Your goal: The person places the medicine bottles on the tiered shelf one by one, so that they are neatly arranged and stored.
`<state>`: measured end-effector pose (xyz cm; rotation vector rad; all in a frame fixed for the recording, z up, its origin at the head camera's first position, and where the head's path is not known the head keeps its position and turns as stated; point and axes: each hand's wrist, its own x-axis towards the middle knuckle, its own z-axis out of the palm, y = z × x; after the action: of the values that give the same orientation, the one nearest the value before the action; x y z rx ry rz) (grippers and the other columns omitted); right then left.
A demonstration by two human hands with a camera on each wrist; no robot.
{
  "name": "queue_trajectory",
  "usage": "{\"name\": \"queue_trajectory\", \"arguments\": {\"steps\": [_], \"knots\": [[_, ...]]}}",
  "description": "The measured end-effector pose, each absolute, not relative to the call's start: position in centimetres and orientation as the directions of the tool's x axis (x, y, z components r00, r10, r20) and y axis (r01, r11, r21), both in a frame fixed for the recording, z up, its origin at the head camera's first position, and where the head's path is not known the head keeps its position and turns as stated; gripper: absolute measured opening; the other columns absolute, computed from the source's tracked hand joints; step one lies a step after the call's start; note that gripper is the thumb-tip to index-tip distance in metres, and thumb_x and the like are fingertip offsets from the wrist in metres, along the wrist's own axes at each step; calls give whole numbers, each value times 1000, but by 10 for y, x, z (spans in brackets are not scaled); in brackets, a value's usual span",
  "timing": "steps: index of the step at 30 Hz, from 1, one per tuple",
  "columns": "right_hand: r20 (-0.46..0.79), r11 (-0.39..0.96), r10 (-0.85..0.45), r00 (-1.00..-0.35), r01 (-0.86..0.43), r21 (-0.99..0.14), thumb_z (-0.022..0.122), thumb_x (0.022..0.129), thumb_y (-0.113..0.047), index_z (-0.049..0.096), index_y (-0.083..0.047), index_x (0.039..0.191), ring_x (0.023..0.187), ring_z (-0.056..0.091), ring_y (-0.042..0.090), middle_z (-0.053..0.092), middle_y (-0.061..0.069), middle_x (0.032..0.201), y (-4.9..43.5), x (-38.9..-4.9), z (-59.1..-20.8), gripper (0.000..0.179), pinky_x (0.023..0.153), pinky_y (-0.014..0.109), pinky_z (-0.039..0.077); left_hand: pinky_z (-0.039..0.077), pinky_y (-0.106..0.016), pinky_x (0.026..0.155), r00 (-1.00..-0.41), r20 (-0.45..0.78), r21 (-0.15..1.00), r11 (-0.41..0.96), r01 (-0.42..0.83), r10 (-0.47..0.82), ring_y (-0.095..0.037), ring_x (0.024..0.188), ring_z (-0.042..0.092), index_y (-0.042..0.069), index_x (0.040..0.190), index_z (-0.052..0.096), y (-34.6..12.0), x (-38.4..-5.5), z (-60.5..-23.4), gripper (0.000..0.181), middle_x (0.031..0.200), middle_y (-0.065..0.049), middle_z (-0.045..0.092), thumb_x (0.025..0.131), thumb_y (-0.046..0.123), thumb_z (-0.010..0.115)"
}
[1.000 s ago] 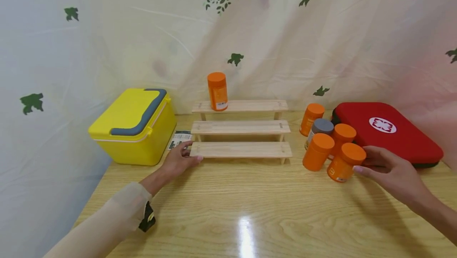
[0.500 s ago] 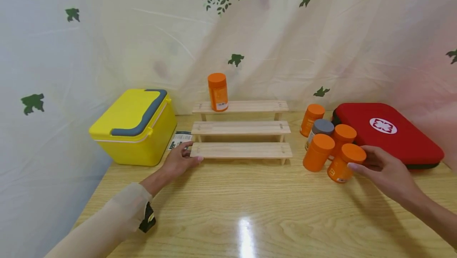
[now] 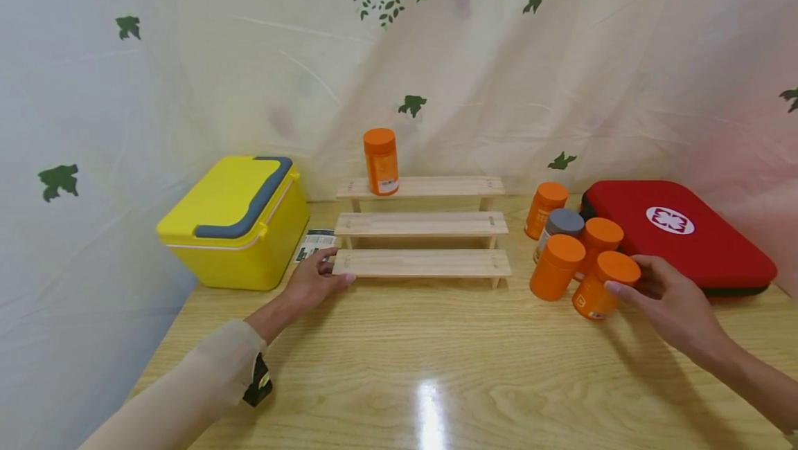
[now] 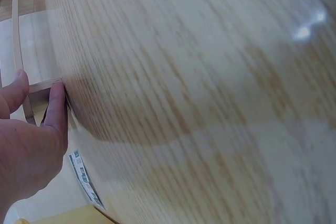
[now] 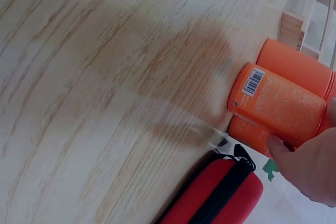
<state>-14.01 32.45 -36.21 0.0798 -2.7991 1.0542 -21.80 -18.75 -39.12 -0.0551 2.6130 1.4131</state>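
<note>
My left hand (image 3: 308, 282) grips the left end of the lowest step (image 3: 424, 263) of a three-tier wooden shelf. In the left wrist view, its thumb (image 4: 18, 92) lies along the board and a finger reaches the leg below. At right, my right hand (image 3: 676, 310) holds the front orange bottle (image 3: 592, 296) near its lid, thumb on the near side. The right wrist view shows that bottle's barcode label (image 5: 253, 82). Crowded around it are more orange bottles (image 3: 555, 273) and a grey-capped one (image 3: 564, 223). Another orange bottle (image 3: 382, 163) stands on the top step, left side.
A yellow box with a grey handle (image 3: 233, 221) stands left of the shelf, a printed card (image 3: 314, 242) beside it. Behind the bottles at right lies a red case with a white emblem (image 3: 673, 228). A leaf-patterned curtain (image 3: 474, 90) hangs behind the wooden table (image 3: 374, 360).
My right hand has shifted slightly left, its thumb moving further across the front orange bottle. The left hand and the bottles stay in place.
</note>
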Motion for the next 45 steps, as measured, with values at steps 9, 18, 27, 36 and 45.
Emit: {"name": "queue_trajectory", "arguments": {"steps": [9, 18, 27, 36, 45], "knots": [[177, 756, 16, -984, -104, -647, 68, 90, -32, 43, 3, 135, 106, 53, 49, 52, 32, 128, 325, -138, -364, 62, 64, 3, 43, 47, -43, 95, -987, -135, 855, 512, -75, 81, -29, 112, 59, 4, 148, 33, -189, -219, -397, 72, 129, -24, 57, 89, 21, 70], [261, 740, 50, -964, -139, -658, 72, 88, -27, 50, 0, 133, 85, 41, -26, 57, 28, 121, 328, -131, -360, 57, 65, 1, 42, 46, -44, 97, -986, -153, 853, 513, -98, 65, -30, 115, 57, 5, 148, 32, -189, -218, -396, 72, 132, -24, 55, 89, 22, 70], [295, 762, 100, -950, -118, -637, 71, 88, -26, 51, -2, 134, 83, 41, -26, 56, 24, 120, 328, -124, -343, 55, 63, 2, 42, 43, -46, 100, -983, -178, 848, 514, -128, 49, -31, 118, 55, 9, 148, 33, -189, -218, -394, 72, 135, -22, 53, 88, 23, 71], [373, 705, 96, -923, -202, -680, 70, 89, -15, 46, 0, 140, 88, 46, -25, 49, -30, 112, 330, -130, -311, 58, 70, 0, 41, 42, -46, 101, -983, -178, 844, 522, -126, 51, -31, 117, 55, 9, 148, 32, -190, -218, -392, 72, 135, -22, 54, 89, 24, 70], [385, 621, -6, -923, -306, -722, 62, 94, -9, 51, -12, 133, 96, 52, -15, 53, -22, 117, 318, -149, -281, 41, 77, 0, 40, 44, -45, 99, -983, -172, 845, 522, -115, 61, -29, 114, 57, 9, 148, 34, -189, -218, -392, 71, 133, -21, 55, 89, 23, 71]]}}
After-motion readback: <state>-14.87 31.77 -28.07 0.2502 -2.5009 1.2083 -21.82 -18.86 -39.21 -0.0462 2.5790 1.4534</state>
